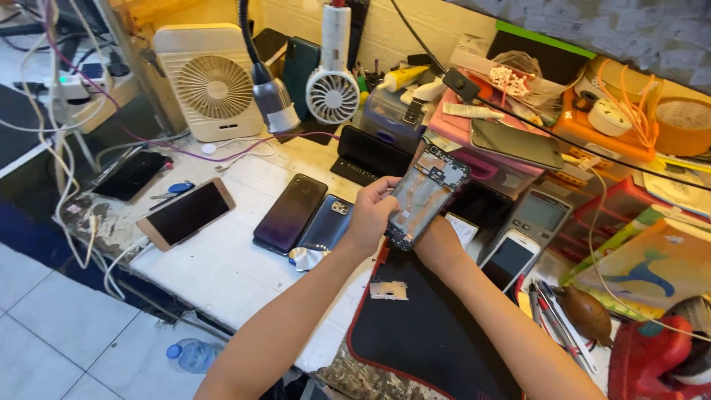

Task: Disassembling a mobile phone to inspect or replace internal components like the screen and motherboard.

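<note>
An opened phone frame (427, 195) is held up above the black work mat (437, 333), tilted, its bare inner side turned toward the camera. It is gripped along its left edge by the left hand (370, 211), fingers curled over the rim and thumb pressed on the near side. The right hand (437, 241) is tucked behind and beneath the frame; only its wrist and heel are seen, so its grip cannot be told, though the frame's lower end is touched by it.

Just below the hands, a small metal shield plate (389, 290) is seen lying at the mat's left border. To the left of the left hand, two dark phones (304, 215) are laid side by side on the white tabletop (222, 270), backs up. Further left, a rose-gold phone (185, 213) is laid screen up, well apart from them. To the right, a white phone (511, 258) is seen resting beside the right forearm. Behind, a beige desk fan (209, 83) and a smaller white fan (332, 95) are stood by the wall. On the floor below the table edge, a plastic bottle (192, 355) is seen.
</note>
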